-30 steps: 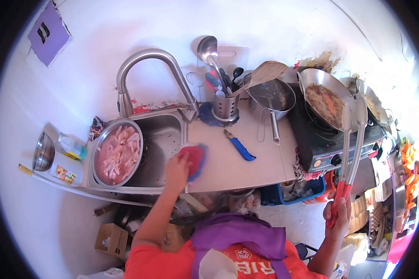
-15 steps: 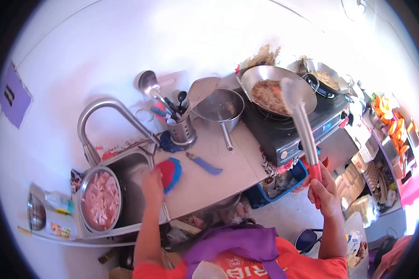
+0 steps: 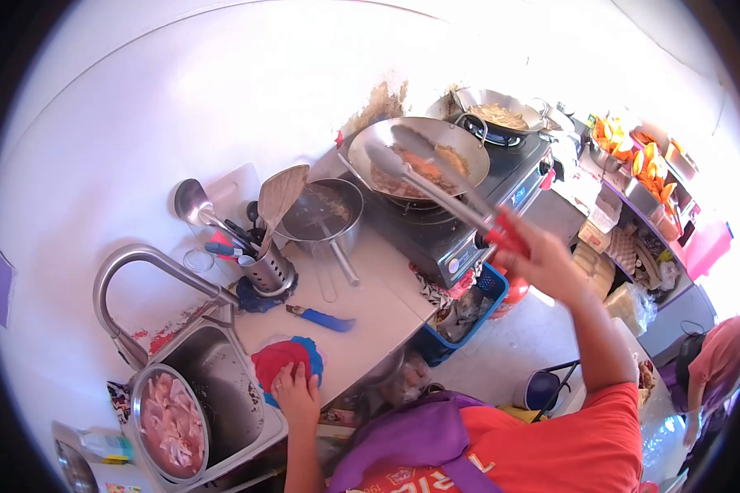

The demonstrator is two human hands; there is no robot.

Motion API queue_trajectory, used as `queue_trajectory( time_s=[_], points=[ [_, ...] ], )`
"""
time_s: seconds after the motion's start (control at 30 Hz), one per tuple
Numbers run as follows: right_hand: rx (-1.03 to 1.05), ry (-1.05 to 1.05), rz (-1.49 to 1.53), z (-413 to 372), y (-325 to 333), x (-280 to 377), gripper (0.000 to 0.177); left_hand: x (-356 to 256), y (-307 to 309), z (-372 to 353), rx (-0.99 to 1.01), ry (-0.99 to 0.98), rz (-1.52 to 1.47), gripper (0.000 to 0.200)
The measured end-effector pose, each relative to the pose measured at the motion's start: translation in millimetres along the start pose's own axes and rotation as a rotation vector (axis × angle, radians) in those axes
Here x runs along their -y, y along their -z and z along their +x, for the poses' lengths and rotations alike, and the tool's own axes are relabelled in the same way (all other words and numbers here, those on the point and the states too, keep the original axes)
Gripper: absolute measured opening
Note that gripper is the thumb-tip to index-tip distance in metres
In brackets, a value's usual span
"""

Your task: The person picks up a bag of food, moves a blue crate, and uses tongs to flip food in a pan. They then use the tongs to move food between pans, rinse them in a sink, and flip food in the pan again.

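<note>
My right hand (image 3: 538, 255) grips metal tongs (image 3: 442, 195) by their red handle. The tips of the tongs are above or at the wok (image 3: 460, 135), which holds browned food in bubbling liquid on the black gas stove (image 3: 460, 255). On the counter, my left hand (image 3: 298, 394) lies with its fingers spread on a round red and blue cloth pad (image 3: 279, 361). Close by is a knife (image 3: 325, 319) with a blue handle or sheath. Left of that hand, a bowl of raw chicken pieces (image 3: 173, 423) stands in the steel sink (image 3: 230, 386).
A saucepan with a long handle (image 3: 345, 263) and a utensil holder (image 3: 270, 275) stand behind the knife. A second pan (image 3: 497, 115) sits on the far burner. Below the counter is a blue basket (image 3: 493, 287). Another person (image 3: 719, 353) is at the right edge.
My right hand has swung the tongs toward the wok. My left hand has moved from the sink edge onto the red and blue pad. The whole view has shifted.
</note>
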State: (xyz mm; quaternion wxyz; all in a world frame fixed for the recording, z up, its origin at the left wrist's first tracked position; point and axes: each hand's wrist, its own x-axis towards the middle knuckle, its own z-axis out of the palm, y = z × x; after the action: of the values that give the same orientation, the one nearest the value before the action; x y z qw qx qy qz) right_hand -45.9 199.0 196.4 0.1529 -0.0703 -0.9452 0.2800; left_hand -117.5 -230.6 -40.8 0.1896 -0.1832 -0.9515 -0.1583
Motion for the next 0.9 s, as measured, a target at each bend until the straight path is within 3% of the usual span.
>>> queue_trajectory(
  time_s=[0.03, 0.13, 0.23, 0.33, 0.43, 0.6, 0.9],
  points=[
    [-0.038, -0.042, -0.203, 9.2, 18.3, 2.1, 0.063, 1.2, -0.5, 3.7, -0.007, -0.015, 0.036, 0.033],
    [-0.021, -0.160, -0.437, 41.9, 49.1, -10.1, 0.063, 5.7, -10.7, 22.6, -0.090, 0.094, -0.030, 0.025],
    [-0.091, -0.074, -0.806, 75.6, 52.9, -35.5, 0.057, 11.7, -23.2, 33.7, -0.194, 0.104, 0.003, 0.020],
    [-0.031, -0.055, -1.038, 98.4, 54.1, -51.1, 0.062, 15.0, -26.1, 36.5, -0.221, 0.074, -0.002, 0.020],
    [0.027, -0.037, -1.108, 106.5, 50.8, -44.6, 0.063, 15.0, -25.1, 34.8, -0.220, 0.078, -0.011, 0.020],
    [-0.071, 0.245, -1.078, 123.4, 34.8, -51.5, 0.052, 12.9, -25.5, 36.7, -0.245, 0.069, -0.019, 0.019],
    [0.053, 0.269, -1.045, 140.2, 30.2, -47.6, 0.042, 13.9, -26.0, 34.6, -0.246, 0.080, -0.023, 0.018]
  ],
)
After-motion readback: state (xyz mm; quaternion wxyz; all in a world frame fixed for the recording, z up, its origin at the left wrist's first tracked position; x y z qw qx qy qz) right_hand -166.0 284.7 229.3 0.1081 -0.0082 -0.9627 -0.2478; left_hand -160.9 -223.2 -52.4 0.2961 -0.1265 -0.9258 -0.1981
